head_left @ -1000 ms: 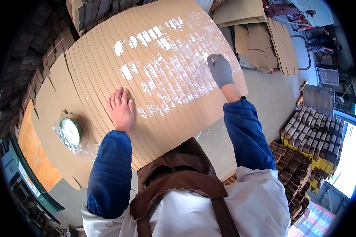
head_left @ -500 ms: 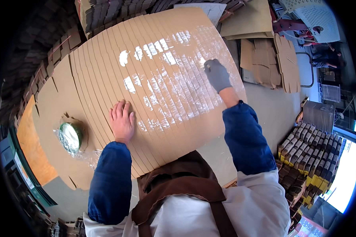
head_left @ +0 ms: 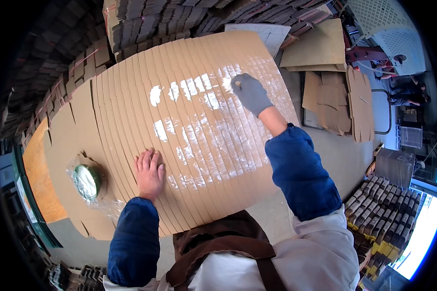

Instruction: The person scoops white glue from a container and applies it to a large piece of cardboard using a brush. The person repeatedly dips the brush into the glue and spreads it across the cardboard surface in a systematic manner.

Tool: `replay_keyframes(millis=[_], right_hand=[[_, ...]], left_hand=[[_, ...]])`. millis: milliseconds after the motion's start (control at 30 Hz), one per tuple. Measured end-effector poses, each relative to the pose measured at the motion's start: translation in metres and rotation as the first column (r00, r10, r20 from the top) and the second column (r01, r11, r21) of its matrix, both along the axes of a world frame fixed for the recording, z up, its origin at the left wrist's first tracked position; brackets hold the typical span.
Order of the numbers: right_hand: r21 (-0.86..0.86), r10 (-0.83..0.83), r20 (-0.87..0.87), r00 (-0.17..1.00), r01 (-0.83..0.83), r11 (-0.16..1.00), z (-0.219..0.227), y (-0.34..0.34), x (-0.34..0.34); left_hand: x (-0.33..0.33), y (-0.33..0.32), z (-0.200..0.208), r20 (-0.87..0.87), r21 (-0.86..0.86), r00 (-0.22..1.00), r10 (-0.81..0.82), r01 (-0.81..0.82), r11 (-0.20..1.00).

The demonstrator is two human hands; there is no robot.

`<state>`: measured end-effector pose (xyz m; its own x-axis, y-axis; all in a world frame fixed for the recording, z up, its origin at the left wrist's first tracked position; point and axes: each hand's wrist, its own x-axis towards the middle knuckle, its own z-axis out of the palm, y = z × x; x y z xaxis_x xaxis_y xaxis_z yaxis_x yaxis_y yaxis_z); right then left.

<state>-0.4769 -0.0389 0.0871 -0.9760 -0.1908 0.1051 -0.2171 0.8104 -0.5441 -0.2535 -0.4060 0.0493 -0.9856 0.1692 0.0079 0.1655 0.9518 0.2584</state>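
2 hands in view. Left hand (head_left: 149, 172), bare, lies flat w/ fingers spread, palm down on the fanned cardboard sheets (head_left: 189, 121), near their lower left edge; grasping nothing. Right hand (head_left: 249, 93), in 1 grey glove, is curled around a small pale object at the sheets' upper right; can't tell what the object is.

Sheets: 1 big overlapped spread of brown flat blanks on the worktop (head_left: 281, 213), too many to count exactly, w/ wet shiny streaks across the middle & top. 1 round green-rimmed tub (head_left: 88, 180) in clear plastic wrap sits on the sheets' left part, just left of the left hand.

Packages etc: stacks of folded brown blanks (head_left: 179, 17) along the top edge; about 3 loose flat cardboard pieces (head_left: 332, 92) on the floor, upper right; 1 white printed sheet (head_left: 264, 36) at top centre; bundles of dark & yellow packs (head_left: 383, 213) lower right; 1 orange board (head_left: 39, 184) at left.
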Motion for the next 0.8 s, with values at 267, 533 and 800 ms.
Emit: replay_keyframes(millis=[267,533,800], right_hand=[[0.051,-0.038,0.017,0.999,0.037,0.998,0.002,0.006,-0.057],[-0.120,-0.114,0.062,0.992,0.121,0.985,0.009,0.057,-0.065],[-0.296,-0.167,0.207,0.964,0.224,0.928,0.029,0.066,-0.027]], left_hand=[[0.002,-0.001,0.001,0.012,0.015,1.000,-0.007,0.007,1.000],[-0.013,-0.008,0.018,0.051,0.193,0.998,-0.035,0.024,0.981],[-0.119,-0.041,0.030,0.010,0.029,0.979,-0.202,0.202,0.979]])
